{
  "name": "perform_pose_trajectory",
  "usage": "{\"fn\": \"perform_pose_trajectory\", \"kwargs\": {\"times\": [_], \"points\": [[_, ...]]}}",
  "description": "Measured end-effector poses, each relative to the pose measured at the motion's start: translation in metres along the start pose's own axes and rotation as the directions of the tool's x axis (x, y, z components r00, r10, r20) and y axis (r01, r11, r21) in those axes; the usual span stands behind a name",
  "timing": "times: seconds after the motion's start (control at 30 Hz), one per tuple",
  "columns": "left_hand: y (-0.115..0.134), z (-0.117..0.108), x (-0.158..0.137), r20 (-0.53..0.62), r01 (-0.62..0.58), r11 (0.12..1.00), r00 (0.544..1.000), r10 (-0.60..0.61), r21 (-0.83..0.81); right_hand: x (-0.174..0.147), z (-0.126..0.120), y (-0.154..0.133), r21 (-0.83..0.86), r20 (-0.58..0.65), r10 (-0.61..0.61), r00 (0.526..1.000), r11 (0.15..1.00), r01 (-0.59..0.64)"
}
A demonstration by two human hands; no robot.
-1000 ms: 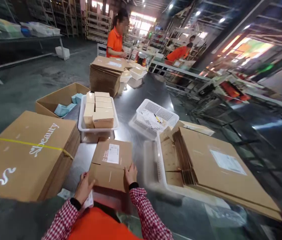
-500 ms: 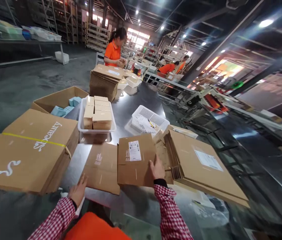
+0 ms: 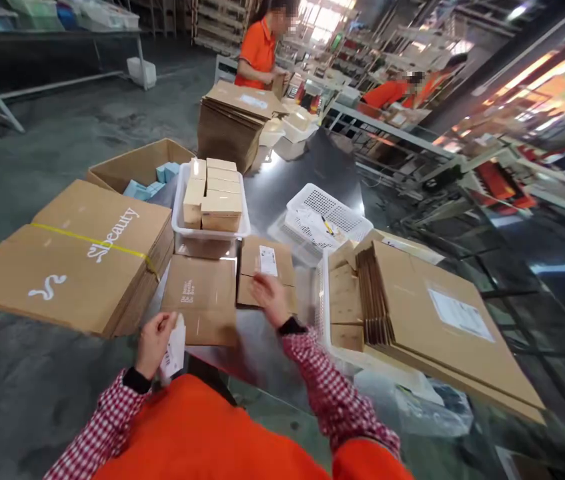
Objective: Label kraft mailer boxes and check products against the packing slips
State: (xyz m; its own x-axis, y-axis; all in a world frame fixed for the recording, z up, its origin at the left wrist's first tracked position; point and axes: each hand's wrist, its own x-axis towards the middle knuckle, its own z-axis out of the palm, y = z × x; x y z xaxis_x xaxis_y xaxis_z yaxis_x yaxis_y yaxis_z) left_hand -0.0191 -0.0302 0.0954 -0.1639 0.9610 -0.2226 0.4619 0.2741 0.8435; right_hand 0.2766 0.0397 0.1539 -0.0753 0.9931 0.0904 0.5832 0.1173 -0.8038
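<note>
My left hand (image 3: 153, 343) is closed on a white printed label (image 3: 174, 348) at the table's front edge. Right beside it lies a flat brown carton (image 3: 207, 283) with small white print. My right hand (image 3: 271, 297) is a little blurred, its fingers apart and pointing left over a second flat carton (image 3: 282, 257), which bears a white shipping label (image 3: 268, 261). Whether those fingers touch the cardboard I cannot tell.
A strapped carton stack (image 3: 79, 250) stands left, behind it an open box (image 3: 137, 167) with light-blue items. Small boxes fill a white bin (image 3: 178, 217). A perforated basket (image 3: 309, 193) lies beyond; at right leans a labelled carton stack (image 3: 427, 293). A co-worker (image 3: 257, 50) stands behind.
My left hand has come off the carton's side and now holds up the label. My right hand has moved left from the labelled carton's right edge to above it. The camera view has tilted down.
</note>
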Motion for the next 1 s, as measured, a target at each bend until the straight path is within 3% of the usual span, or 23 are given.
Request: {"fn": "perform_pose_trajectory", "kwargs": {"times": [0.07,0.1,0.2,0.27,0.37,0.47,0.53,0.57,0.63,0.67,0.73,0.8,0.83,0.87,1.0], "points": [[0.008,0.005,-0.001,-0.089,0.029,0.996,0.995,-0.037,-0.082,-0.040,0.067,-0.030,0.199,0.251,-0.150,0.956,0.975,0.101],[0.012,0.007,-0.002,-0.123,0.036,0.992,0.991,-0.051,-0.119,-0.058,0.094,-0.041,0.237,0.302,-0.188,0.935,0.964,0.117],[0.017,0.007,0.000,-0.158,0.035,0.972,0.985,-0.073,-0.231,-0.086,0.137,-0.054,0.290,0.329,-0.058,0.942,0.956,-0.043],[0.016,0.002,0.000,-0.091,0.039,0.949,0.993,-0.071,-0.313,-0.081,0.137,-0.049,0.376,0.322,0.065,0.944,0.907,-0.191],[0.009,-0.005,-0.008,0.112,0.084,0.908,0.993,-0.042,-0.411,-0.052,0.115,-0.036,0.550,0.358,0.172,0.918,0.755,-0.356],[-0.003,-0.002,-0.025,0.319,0.130,0.891,0.947,0.018,-0.435,-0.020,0.096,-0.025,0.644,0.345,0.286,0.894,0.621,-0.447],[-0.009,0.001,-0.039,0.376,0.093,0.913,0.924,0.069,-0.398,-0.004,0.090,-0.021,0.644,0.335,0.352,0.874,0.591,-0.486],[-0.011,0.002,-0.046,0.371,0.059,0.924,0.924,0.093,-0.378,0.001,0.089,-0.021,0.614,0.329,0.381,0.864,0.609,-0.502],[-0.013,0.000,-0.055,0.293,0.000,0.934,0.949,0.113,-0.359,0.005,0.089,-0.022,0.489,0.270,0.387,0.881,0.734,-0.472],[-0.012,-0.004,-0.058,0.248,-0.010,0.935,0.963,0.104,-0.354,0.003,0.089,-0.025,0.410,0.230,0.333,0.914,0.819,-0.402],[-0.008,-0.014,-0.062,0.207,0.008,0.940,0.976,0.067,-0.340,-0.008,0.091,-0.032,0.294,0.262,0.082,0.961,0.942,-0.160],[-0.003,-0.023,-0.063,0.219,0.046,0.947,0.975,0.026,-0.317,-0.027,0.094,-0.041,0.292,0.422,-0.187,0.887,0.955,0.062],[-0.001,-0.027,-0.063,0.231,0.064,0.947,0.973,0.011,-0.315,-0.037,0.098,-0.044,0.304,0.483,-0.249,0.840,0.947,0.106],[0.000,-0.029,-0.063,0.235,0.078,0.944,0.972,0.000,-0.322,-0.046,0.102,-0.047,0.304,0.512,-0.259,0.819,0.946,0.109],[-0.004,-0.029,-0.059,0.120,0.031,0.960,0.993,0.003,-0.277,-0.072,0.121,-0.046,0.324,0.471,-0.097,0.877,0.944,-0.069]]}}
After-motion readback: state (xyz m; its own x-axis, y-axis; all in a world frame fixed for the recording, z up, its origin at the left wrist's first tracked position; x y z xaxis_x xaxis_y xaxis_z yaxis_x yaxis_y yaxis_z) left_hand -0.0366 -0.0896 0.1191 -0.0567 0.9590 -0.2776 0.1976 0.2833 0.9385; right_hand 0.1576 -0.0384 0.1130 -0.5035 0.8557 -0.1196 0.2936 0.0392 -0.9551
